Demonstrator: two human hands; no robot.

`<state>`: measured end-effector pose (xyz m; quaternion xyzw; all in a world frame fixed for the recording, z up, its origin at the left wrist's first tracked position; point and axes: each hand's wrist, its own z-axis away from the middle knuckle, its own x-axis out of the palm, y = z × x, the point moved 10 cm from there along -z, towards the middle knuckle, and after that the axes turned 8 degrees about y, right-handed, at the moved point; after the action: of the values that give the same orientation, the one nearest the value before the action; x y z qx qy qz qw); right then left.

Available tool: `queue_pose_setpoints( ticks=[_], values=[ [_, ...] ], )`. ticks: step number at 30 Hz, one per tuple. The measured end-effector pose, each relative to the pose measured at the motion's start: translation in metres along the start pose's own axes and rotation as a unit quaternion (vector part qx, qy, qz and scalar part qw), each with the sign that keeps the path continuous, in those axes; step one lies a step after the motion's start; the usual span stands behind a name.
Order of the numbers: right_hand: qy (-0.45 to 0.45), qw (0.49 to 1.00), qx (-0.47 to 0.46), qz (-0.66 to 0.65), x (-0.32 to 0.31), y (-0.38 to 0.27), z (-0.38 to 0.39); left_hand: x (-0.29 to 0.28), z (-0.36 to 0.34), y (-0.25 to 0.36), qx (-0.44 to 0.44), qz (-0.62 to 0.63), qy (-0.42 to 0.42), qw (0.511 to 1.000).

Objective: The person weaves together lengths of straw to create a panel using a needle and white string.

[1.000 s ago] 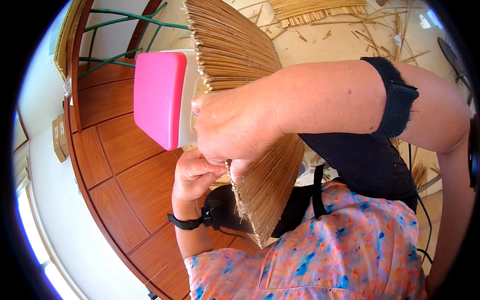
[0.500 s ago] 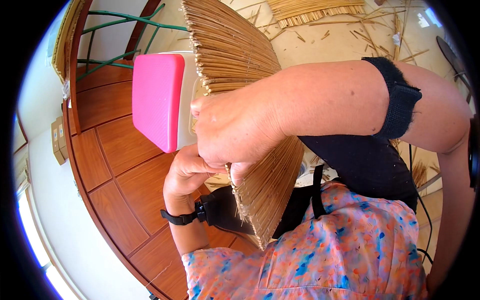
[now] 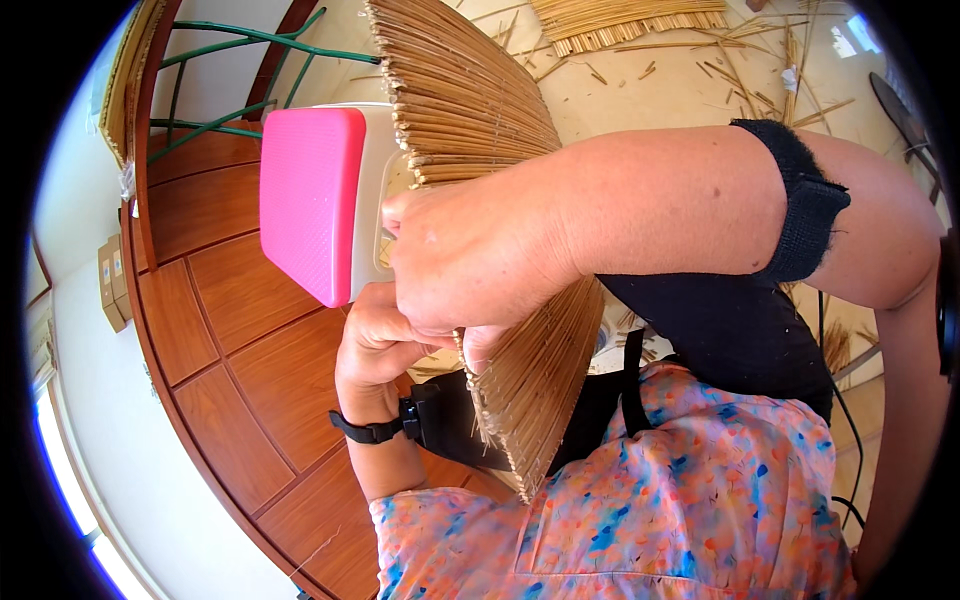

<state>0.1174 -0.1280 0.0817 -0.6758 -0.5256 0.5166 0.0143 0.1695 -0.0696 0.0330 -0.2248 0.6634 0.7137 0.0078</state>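
Observation:
A mat of thin tan reeds, bound in rows, stands on edge down the middle of the view. My right hand is closed over its near edge, with the thumb pressed on the lower section. Just below and left, my left hand has its fingers bent together at that edge, beneath my right knuckles; what they pinch is hidden. Beside both hands, left of the mat, is a white plastic stool or box with a pink textured top.
A wooden panelled surface fills the left, with green tubing above it. Another reed mat and loose reed pieces lie on the pale floor at the back. Cardboard boxes sit far left. A black cable hangs at the right.
My left hand has shifted up and slightly left over the last second. My right forearm has dipped very slightly, with the hand staying at the mat's edge.

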Motion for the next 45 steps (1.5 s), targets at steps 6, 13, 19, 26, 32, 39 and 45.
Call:
queue_pose_setpoints(
  ticks=[6, 13, 19, 26, 32, 39, 45],
  values=[
    [0.002, 1.000, 0.010, 0.016, 0.001, 0.001, -0.001, -0.003, 0.004, 0.002, -0.001, -0.017, 0.001, 1.000],
    [0.008, 0.989, 0.093, 0.113, -0.004, 0.009, 0.009, -0.005, 0.011, -0.003, -0.050, -0.041, 0.018, 0.998],
    [-0.039, 0.998, -0.042, 0.007, 0.013, -0.004, 0.012, 0.006, 0.011, 0.002, -0.043, -0.115, -0.008, 0.992],
    [-0.056, 0.993, 0.001, 0.106, -0.003, -0.010, 0.053, 0.047, -0.018, 0.044, 0.152, -0.257, -0.103, 0.949],
    [-0.078, 0.988, 0.095, 0.089, -0.011, -0.010, 0.074, 0.064, -0.026, 0.037, 0.160, -0.276, -0.158, 0.934],
    [-0.090, 0.977, 0.159, 0.113, -0.005, -0.013, 0.099, 0.081, -0.029, 0.039, 0.188, -0.234, -0.185, 0.936],
    [-0.070, 0.979, 0.143, 0.124, -0.007, -0.011, 0.095, 0.082, -0.030, 0.044, 0.220, -0.239, -0.137, 0.936]
  ],
)
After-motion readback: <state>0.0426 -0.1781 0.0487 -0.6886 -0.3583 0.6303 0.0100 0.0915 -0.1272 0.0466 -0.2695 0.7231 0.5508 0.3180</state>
